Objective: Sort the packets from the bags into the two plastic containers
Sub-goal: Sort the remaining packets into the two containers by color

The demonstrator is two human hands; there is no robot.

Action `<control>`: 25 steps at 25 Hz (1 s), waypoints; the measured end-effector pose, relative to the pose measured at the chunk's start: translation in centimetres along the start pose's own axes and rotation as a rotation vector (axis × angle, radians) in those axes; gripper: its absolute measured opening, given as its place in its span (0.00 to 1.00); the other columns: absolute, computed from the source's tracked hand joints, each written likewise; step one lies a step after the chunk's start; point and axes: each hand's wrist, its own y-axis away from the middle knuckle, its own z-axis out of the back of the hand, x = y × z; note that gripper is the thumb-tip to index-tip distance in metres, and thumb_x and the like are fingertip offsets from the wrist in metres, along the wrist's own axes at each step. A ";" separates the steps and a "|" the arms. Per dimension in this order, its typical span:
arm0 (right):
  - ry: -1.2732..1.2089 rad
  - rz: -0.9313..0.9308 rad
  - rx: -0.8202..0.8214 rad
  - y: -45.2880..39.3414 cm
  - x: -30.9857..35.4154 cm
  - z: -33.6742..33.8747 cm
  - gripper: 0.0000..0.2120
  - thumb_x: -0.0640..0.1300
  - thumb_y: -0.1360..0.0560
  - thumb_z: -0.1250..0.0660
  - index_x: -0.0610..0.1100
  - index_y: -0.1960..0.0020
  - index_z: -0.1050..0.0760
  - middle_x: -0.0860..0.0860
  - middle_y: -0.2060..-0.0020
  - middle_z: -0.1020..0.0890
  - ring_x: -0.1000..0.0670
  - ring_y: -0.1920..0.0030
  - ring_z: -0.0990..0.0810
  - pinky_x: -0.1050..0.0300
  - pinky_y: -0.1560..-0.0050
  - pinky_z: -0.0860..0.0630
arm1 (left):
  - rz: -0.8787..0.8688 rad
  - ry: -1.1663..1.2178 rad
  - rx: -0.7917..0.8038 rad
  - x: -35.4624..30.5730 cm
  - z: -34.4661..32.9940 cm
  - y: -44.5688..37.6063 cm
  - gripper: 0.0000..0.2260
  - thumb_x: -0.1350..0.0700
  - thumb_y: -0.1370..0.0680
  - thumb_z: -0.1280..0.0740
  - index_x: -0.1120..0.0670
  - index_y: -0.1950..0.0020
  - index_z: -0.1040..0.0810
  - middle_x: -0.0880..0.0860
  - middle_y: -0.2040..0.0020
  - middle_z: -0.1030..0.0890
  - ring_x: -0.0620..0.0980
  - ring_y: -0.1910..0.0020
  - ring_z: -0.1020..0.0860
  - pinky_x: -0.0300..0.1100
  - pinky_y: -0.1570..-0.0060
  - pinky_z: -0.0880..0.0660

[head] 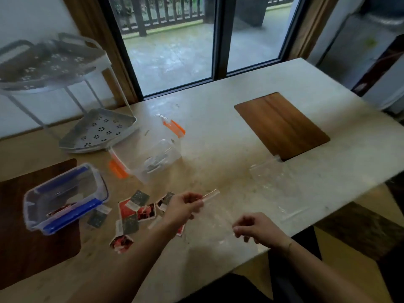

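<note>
Motion blur smears most of this shot, so small details are tough to read. Both hands pinch a clear plastic zip bag [220, 215] between them: the left hand [185, 207] has thumb and fingers closed on the bag's zip strip at the top, the right hand [254, 228] has its fingers curled shut on the lower edge. The bag is see-through enough that its outline mostly vanishes against the pale stone table [218, 127], and I can't tell if anything is inside it.

Just left of the left hand's grip, a loose scatter of small red and dark grey packets [135, 212] lies flat on the table, some overlapping; the forearm hides a few. Print on them is unreadable.

Further left of the grip sits a clear plastic container with blue clips [65, 196], with what looks like a red packet at its bottom, hard to be sure through the blur. Beyond the grip, up and left, a clear plastic container with orange clips [150, 149] holds some grey shapes, probably grey packets, though smeared.

A second clear flat bag [275, 184] lies on the table up and right of the right hand, barely visible. A white perforated corner rack [96, 130] stands behind the containers, its top shelf badly blurred.
</note>
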 end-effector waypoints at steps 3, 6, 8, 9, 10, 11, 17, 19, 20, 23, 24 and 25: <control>-0.031 -0.026 -0.087 -0.1 -2.5 2.5 0.03 0.42 0.28 0.28 0.44 0.55 0.18 0.48 0.64 0.14 0.57 0.69 0.20 0.63 0.73 0.30 | 0.042 -0.133 0.063 -0.2 -3.0 -2.4 0.08 0.62 0.25 0.29 0.58 0.46 0.17 0.52 0.60 0.17 0.45 0.66 0.23 0.37 0.68 0.28; -0.050 -0.062 -0.154 -0.2 -4.6 3.9 0.03 0.41 0.28 0.28 0.46 0.55 0.19 0.48 0.64 0.14 0.56 0.69 0.20 0.66 0.74 0.29 | 0.056 -0.307 0.129 -0.6 -5.2 -4.5 0.05 0.61 0.25 0.29 0.57 0.51 0.17 0.52 0.63 0.19 0.45 0.69 0.26 0.35 0.71 0.30; -0.069 -0.079 -0.186 -0.1 -5.7 4.2 0.05 0.41 0.28 0.28 0.48 0.53 0.19 0.48 0.63 0.14 0.54 0.67 0.18 0.64 0.69 0.24 | 0.063 -0.363 0.151 -0.6 -6.6 -5.8 0.02 0.60 0.25 0.29 0.56 0.54 0.17 0.53 0.64 0.20 0.46 0.69 0.26 0.36 0.72 0.30; -0.074 -0.088 -0.204 -0.1 -6.1 4.2 0.07 0.41 0.29 0.28 0.49 0.51 0.20 0.47 0.63 0.14 0.53 0.66 0.18 0.61 0.64 0.21 | 0.065 -0.385 0.158 -0.8 -7.3 -6.4 0.01 0.60 0.25 0.29 0.56 0.56 0.17 0.53 0.65 0.20 0.46 0.69 0.26 0.37 0.72 0.30; -0.073 -0.100 -0.225 -0.1 -6.4 4.3 0.11 0.41 0.29 0.28 0.51 0.49 0.22 0.47 0.64 0.14 0.52 0.65 0.17 0.59 0.61 0.19 | 0.061 -0.405 0.166 -1.0 -7.9 -7.0 0.01 0.60 0.25 0.29 0.55 0.57 0.17 0.52 0.66 0.21 0.46 0.70 0.27 0.36 0.73 0.30; -0.071 -0.117 -0.250 -0.2 -6.9 4.5 0.14 0.41 0.30 0.28 0.53 0.46 0.25 0.47 0.64 0.15 0.52 0.65 0.17 0.58 0.59 0.20 | 0.056 -0.426 0.175 -1.1 -8.8 -7.8 0.02 0.60 0.26 0.29 0.55 0.58 0.18 0.51 0.68 0.22 0.45 0.72 0.27 0.35 0.74 0.31; 0.198 -0.145 -0.384 -1.9 -8.0 5.8 0.13 0.45 0.28 0.33 0.57 0.48 0.32 0.54 0.65 0.18 0.55 0.64 0.19 0.51 0.58 0.19 | 0.019 -0.551 0.165 -2.2 -12.1 -11.2 0.03 0.59 0.28 0.28 0.52 0.61 0.19 0.50 0.67 0.21 0.46 0.70 0.26 0.37 0.70 0.31; 0.339 -0.124 -0.372 -2.0 -7.8 5.5 0.10 0.47 0.25 0.35 0.57 0.48 0.32 0.56 0.64 0.18 0.55 0.63 0.19 0.54 0.61 0.20 | -0.017 -0.603 0.160 -2.2 -12.2 -11.4 0.02 0.57 0.27 0.30 0.51 0.59 0.19 0.50 0.64 0.19 0.47 0.65 0.23 0.39 0.67 0.28; 0.387 -0.115 -0.373 -2.4 -7.9 5.6 0.09 0.48 0.24 0.36 0.57 0.47 0.32 0.56 0.63 0.18 0.55 0.62 0.19 0.55 0.62 0.21 | -0.034 -0.638 0.160 -2.2 -12.4 -11.7 0.02 0.56 0.26 0.31 0.51 0.58 0.19 0.50 0.62 0.19 0.47 0.62 0.22 0.40 0.65 0.26; 0.503 -0.095 -0.383 -3.3 -8.6 5.3 0.08 0.51 0.23 0.38 0.57 0.45 0.32 0.55 0.59 0.16 0.52 0.60 0.18 0.52 0.61 0.19 | -0.074 -0.762 0.155 -2.1 -12.7 -12.3 0.03 0.53 0.26 0.33 0.50 0.56 0.19 0.49 0.59 0.18 0.49 0.59 0.20 0.45 0.60 0.20; 0.538 -0.084 -0.388 -3.5 -8.7 5.2 0.08 0.52 0.22 0.39 0.56 0.44 0.32 0.54 0.58 0.16 0.51 0.59 0.18 0.51 0.60 0.19 | -0.094 -0.807 0.158 -2.0 -12.7 -12.3 0.04 0.53 0.26 0.33 0.50 0.55 0.19 0.49 0.59 0.18 0.50 0.59 0.20 0.46 0.59 0.20; 0.563 -0.074 -0.400 -3.6 -8.9 5.3 0.08 0.52 0.22 0.40 0.56 0.44 0.31 0.54 0.57 0.16 0.50 0.59 0.18 0.52 0.61 0.20 | -0.125 -0.854 0.160 -1.9 -12.6 -12.3 0.05 0.51 0.26 0.34 0.50 0.54 0.19 0.49 0.59 0.18 0.50 0.59 0.20 0.47 0.58 0.20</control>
